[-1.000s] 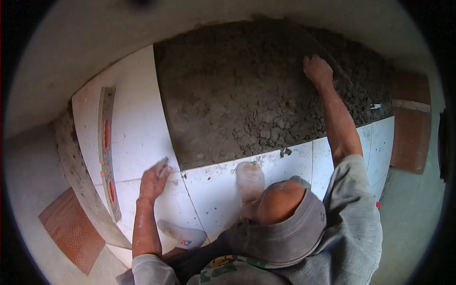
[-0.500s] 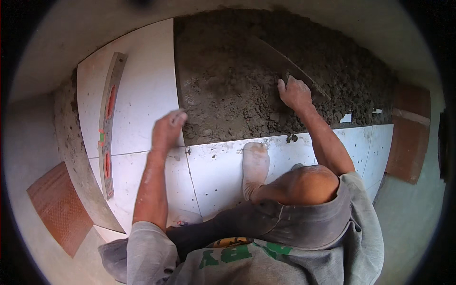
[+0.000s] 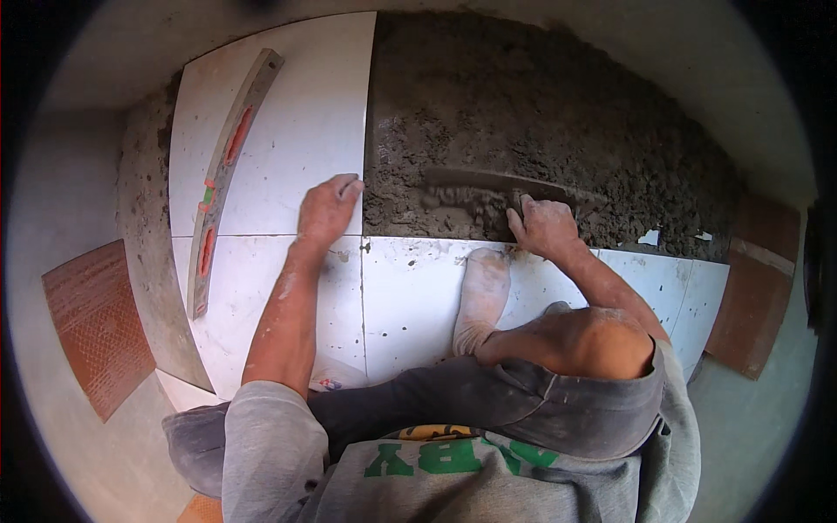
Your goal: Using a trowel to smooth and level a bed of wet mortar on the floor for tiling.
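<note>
My right hand (image 3: 549, 228) is closed round the grip of a long, flat plastering trowel (image 3: 488, 179). The dark blade lies across the wet grey mortar bed (image 3: 523, 96), with loose mortar gathered along its near side. The handle is mostly hidden under my fingers. On the left, my left hand (image 3: 328, 209) is closed with curled fingers over a large white tile (image 3: 296, 113), beside the edge that meets the mortar. Nothing shows in it. A spirit level (image 3: 228, 166) with red-orange openings and a green vial lies along the white tiles further left.
My foot (image 3: 485, 283) is on the near row of speckled white tiles (image 3: 401, 322). Brown textured tiles lie at the left (image 3: 98, 327) and the right (image 3: 754, 305). White scraps (image 3: 649, 237) sit in the mortar near its right end. Walls curve round the far side.
The trowel has come nearer to me through the mortar and turned from slanted to nearly crosswise. My left hand has shifted slightly against the tile corner. The whole view has shifted too.
</note>
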A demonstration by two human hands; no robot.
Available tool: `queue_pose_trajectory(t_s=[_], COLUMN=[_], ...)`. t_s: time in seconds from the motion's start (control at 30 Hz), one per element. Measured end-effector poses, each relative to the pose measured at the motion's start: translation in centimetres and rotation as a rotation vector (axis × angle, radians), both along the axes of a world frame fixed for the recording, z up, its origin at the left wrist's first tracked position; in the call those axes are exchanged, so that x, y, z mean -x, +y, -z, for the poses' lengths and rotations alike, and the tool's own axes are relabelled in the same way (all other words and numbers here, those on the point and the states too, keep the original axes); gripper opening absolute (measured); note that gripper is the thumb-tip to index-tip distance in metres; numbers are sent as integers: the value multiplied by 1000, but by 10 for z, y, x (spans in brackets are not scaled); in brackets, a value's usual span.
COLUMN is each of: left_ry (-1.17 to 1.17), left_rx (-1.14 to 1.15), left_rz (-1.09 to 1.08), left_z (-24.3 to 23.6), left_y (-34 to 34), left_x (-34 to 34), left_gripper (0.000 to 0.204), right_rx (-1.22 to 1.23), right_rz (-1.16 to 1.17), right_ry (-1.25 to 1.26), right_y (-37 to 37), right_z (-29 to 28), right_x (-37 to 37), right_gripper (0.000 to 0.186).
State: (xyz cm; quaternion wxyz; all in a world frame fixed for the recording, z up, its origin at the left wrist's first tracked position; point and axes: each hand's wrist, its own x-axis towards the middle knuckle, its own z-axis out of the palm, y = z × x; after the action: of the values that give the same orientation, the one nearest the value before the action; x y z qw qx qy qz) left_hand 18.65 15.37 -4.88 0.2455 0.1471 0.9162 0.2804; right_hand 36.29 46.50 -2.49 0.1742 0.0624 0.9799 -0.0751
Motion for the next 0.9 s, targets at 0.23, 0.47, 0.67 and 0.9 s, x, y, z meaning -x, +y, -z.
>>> queue_pose_trajectory(t_s=[0.23, 0.47, 0.67, 0.9], left_ry=[-208, -577, -737, -568], left_rx=[165, 294, 335, 309], left_rz=[121, 310, 430, 652], left_z=[-6, -9, 5, 19], left_y=[14, 18, 28, 27], left_x=[-21, -43, -62, -82], left_gripper=[38, 43, 43, 47], right_rx=[30, -29, 13, 136], right_rz=[208, 235, 309, 20], right_ry=[-44, -75, -207, -269], right_y=[-21, 6, 25, -18], right_z=[-8, -25, -7, -6], right_x=[37, 38, 4, 39], right_gripper=[39, 41, 48, 43])
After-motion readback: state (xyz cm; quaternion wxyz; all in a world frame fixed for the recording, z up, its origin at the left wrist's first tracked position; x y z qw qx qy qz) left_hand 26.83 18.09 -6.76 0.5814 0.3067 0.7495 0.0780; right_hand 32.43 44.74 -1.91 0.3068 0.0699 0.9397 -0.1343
